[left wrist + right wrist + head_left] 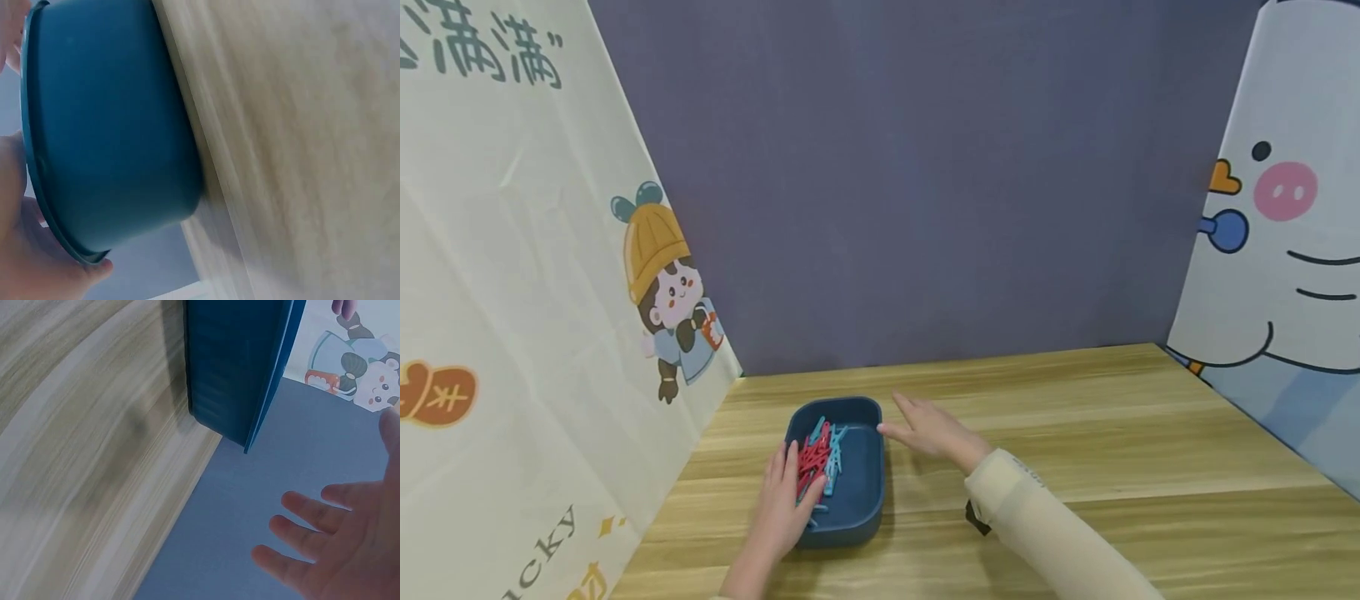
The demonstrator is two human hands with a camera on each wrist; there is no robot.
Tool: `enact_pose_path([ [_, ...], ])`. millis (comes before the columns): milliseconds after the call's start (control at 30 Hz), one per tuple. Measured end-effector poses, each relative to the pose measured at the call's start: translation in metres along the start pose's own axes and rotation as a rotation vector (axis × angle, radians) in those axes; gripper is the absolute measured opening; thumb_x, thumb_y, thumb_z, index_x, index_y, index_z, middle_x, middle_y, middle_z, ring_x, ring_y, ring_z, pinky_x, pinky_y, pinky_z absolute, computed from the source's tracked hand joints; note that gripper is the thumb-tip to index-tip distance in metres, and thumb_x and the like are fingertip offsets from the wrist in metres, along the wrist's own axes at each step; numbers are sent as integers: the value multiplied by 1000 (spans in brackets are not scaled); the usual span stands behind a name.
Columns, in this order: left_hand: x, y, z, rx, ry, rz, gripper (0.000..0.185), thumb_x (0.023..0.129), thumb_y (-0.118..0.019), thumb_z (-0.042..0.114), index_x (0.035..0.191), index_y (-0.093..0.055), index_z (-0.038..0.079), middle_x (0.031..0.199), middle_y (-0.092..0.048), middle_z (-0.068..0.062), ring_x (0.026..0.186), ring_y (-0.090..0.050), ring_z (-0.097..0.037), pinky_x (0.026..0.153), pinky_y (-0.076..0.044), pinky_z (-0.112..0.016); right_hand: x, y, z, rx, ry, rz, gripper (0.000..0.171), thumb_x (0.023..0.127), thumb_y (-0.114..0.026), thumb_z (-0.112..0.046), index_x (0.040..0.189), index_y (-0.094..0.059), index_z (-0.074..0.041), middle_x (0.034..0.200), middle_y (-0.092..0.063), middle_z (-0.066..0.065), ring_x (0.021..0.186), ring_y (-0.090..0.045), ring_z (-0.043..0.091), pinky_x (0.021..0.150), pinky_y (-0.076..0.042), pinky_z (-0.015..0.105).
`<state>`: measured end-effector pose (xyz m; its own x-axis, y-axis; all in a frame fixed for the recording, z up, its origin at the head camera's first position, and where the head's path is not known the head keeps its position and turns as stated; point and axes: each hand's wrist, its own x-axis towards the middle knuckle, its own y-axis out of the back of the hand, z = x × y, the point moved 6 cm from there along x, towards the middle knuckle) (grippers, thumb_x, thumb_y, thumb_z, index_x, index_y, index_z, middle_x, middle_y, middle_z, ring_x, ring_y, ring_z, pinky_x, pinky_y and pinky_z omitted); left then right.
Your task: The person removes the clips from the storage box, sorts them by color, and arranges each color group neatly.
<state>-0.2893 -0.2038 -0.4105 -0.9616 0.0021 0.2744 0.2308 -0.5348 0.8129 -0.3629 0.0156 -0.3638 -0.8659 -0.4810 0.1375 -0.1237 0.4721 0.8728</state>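
A dark blue plastic bin (861, 467) stands on the wooden table, left of centre. Red clothespins (812, 460) and light blue clothespins (833, 462) lie heaped along its left side. My left hand (781, 504) holds the bin's left rim, thumb on the inner side and fingers along the wall. In the left wrist view, one fingertip (100, 270) hooks over the rim. Beside the right rim, my right hand (928, 429) is spread with nothing in it. The right wrist view shows its fingers (306, 537) apart from the bin wall.
The wood-grain table (1075, 433) extends to the right of the bin. A grey-purple curtain (910, 183) hangs behind it. Printed white cloths stand at the left (535, 250) and right (1292, 317). A small black object (977, 518) shows under the right sleeve.
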Motion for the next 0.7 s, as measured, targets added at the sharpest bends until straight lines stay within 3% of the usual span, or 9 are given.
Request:
enact_pose_path([
  [200, 5, 1, -6, 12, 36, 2, 75, 92, -47, 44, 144, -21, -4, 147, -13, -28, 132, -13, -46, 103, -18, -59, 2, -4, -1, 10, 2, -5, 76, 90, -40, -56, 145, -25, -6, 142, -33, 20, 130, -29, 35, 106, -26, 48],
  [467, 10, 4, -10, 28, 53, 81, 61, 91, -56, 25, 139, -33, -5, 140, -29, -29, 125, -31, -45, 100, -29, -57, 4, -8, -5, 14, 9, -6, 76, 90, -41, -55, 144, -28, -3, 142, -33, 19, 130, -31, 34, 106, -27, 46],
  [700, 11, 5, -14, 43, 53, 122, 54, 90, -54, 12, 136, -35, -8, 137, -32, -32, 123, -34, -46, 99, -31, -57, 7, -13, -9, 22, 20, -12, 74, 91, -42, -54, 143, -29, -3, 141, -35, 19, 129, -32, 34, 105, -27, 46],
])
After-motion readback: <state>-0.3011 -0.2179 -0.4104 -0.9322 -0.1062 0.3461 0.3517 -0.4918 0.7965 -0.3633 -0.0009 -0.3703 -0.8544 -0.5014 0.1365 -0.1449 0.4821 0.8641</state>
